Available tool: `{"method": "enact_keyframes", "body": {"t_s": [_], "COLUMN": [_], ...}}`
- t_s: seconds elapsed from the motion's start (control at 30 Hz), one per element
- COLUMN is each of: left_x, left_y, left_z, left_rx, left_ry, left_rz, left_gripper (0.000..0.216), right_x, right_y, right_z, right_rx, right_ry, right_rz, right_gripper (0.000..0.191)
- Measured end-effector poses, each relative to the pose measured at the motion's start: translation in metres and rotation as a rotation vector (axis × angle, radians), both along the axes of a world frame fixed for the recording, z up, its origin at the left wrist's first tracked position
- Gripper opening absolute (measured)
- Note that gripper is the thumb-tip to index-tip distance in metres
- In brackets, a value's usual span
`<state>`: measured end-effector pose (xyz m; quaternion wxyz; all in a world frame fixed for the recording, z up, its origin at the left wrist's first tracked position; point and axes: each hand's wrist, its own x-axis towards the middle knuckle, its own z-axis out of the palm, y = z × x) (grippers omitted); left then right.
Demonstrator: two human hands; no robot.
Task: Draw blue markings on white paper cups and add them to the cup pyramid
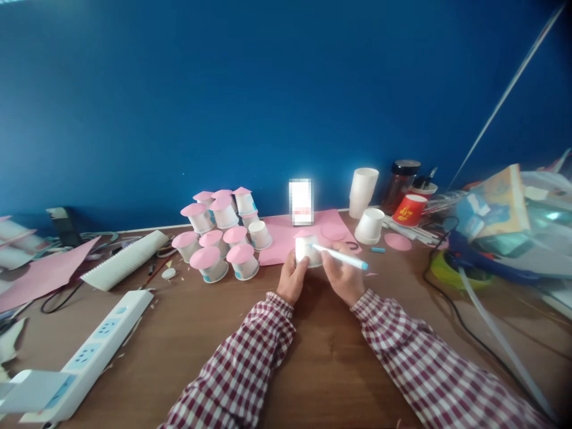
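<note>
My left hand (292,277) grips a small white paper cup (306,250) that stands upside down with a pink paper cone on its top. In my right hand (344,275) is a white felt-tip pen (346,257) with a light blue end. Its tip meets the cup's side, where a small blue mark shows. A blue pen cap (378,250) lies to the right on the table. Under and behind the cup spreads a pink paper sheet (277,250), with a scissors handle (353,245) on its right part.
Several pink-topped paper cups (208,262) are grouped at the left, some stacked. Plain white cups (370,225), a red cup (410,210) and a dark-lidded jar (404,179) stand right. A power strip (105,345) lies front left; a black cable (456,310) runs along the right.
</note>
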<state>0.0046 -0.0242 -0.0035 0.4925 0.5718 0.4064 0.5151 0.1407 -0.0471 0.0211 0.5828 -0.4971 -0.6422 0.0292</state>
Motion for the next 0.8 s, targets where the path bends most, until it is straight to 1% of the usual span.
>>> {"method": "enact_keyframes", "body": {"t_s": [0.27,0.43,0.8], "left_x": [0.0004,0.0009,0.0011], "left_y": [-0.0001,-0.0002,-0.0003], "left_z": [0.0000,-0.0004,0.0003], "left_rx": [-0.001,0.001,-0.009], "left_ry": [0.001,-0.037,-0.059], "left_rz": [0.009,-0.003,0.000], "left_gripper": [0.038,0.040,0.041], "right_x": [0.0014,0.0020,0.0040], "right_y": [0.0021,0.0029,0.0046], "right_z": [-0.0012,-0.0019,-0.0028], "right_rx": [-0.001,-0.036,-0.043], "right_ry": [0.017,0.057,0.067], "right_rz": [0.007,0.043,0.029], "right_gripper": [0.011,0.011,0.013]}}
